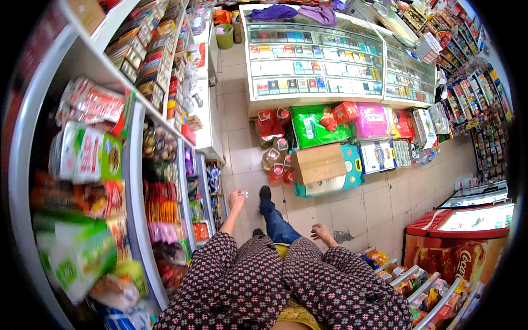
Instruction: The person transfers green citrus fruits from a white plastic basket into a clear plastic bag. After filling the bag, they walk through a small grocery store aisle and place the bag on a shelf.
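My left hand (236,201) is held out ahead of me over the tiled floor, beside the left shelves. Between its fingertips is a small shiny clear thing (246,194), too small to name surely. My right hand (323,234) hangs low at my right side, over the floor. Its fingers are loosely bent and apart, and nothing shows in them. In front of my feet lie a cardboard piece (320,164) on a teal package (330,185) and several large bottles of liquid (272,156).
A glass display counter (315,57) with rows of small packs stands ahead. Shelves of packaged goods (93,152) line my left. A red chest freezer (449,247) and a rack of snacks (429,284) are at right. A green bin (225,39) stands farther along the aisle.
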Demonstrator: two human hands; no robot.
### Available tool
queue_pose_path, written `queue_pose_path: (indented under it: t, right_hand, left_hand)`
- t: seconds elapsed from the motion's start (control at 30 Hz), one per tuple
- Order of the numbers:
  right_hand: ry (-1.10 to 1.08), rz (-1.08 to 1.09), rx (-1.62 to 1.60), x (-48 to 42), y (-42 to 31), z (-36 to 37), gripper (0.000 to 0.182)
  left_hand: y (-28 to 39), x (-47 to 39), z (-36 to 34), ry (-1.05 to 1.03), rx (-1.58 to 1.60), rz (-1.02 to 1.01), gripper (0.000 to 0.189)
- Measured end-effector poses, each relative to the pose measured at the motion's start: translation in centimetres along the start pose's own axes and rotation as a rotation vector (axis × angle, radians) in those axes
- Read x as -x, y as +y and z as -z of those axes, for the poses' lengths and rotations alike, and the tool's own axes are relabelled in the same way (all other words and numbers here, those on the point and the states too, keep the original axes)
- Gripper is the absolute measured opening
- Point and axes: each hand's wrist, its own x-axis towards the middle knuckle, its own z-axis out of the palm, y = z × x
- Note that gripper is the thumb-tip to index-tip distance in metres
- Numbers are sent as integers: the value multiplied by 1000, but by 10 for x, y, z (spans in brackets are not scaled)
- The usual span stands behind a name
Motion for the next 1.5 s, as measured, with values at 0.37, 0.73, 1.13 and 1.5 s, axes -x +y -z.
queue_pose_path:
  t: [0.37, 0.73, 1.13, 1.5]
  right_hand:
    - [174, 878, 180, -204, -411, 0, 41]
    - [334, 995, 105, -201, -778, 1, 57]
    - [816, 1375, 722, -241, -1010, 14, 87]
    - [935, 1088, 936, -338, -1129, 28, 50]
  left_hand:
    - [90, -200, 38, 9, -73, 159, 22]
    - [200, -412, 60, 43, -150, 43, 21]
    - [382, -610, 66, -89, 233, 106, 17]
    - [613, -892, 97, -72, 799, 8, 13]
